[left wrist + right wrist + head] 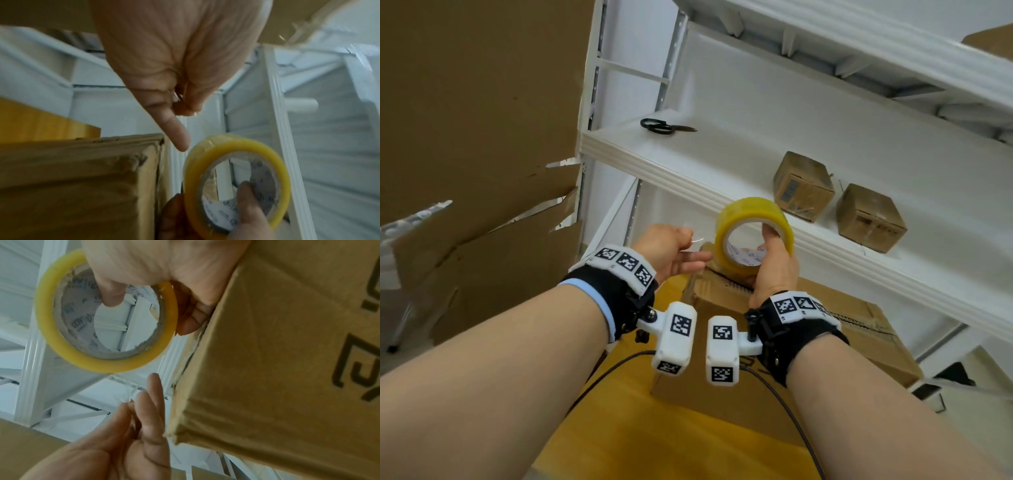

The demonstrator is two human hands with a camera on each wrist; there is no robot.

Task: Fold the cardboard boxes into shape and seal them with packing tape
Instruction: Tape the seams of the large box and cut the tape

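Note:
A yellow roll of packing tape (pixel 736 219) is held up over the far end of a closed cardboard box (pixel 722 301). My right hand (pixel 777 246) grips the roll, thumb inside its printed core, fingers round the outside. In the right wrist view the roll (pixel 102 363) sits left of the box (pixel 287 353), with the thumb (pixel 112 293) in the core. My left hand (pixel 688 245) is just left of the roll and pinches the clear loose tape end (pixel 131 391) between thumb and forefinger. The left wrist view shows that pinch (pixel 180 102) above the roll (pixel 205 155) and the box corner (pixel 82 178).
White shelving (pixel 688 164) stands right behind the box. On it lie black scissors (pixel 662 126) and two small taped boxes (pixel 803 186) (pixel 869 217). Large flattened cardboard sheets (pixel 476 120) lean at the left. The box rests on a yellow wooden surface (pixel 637 428).

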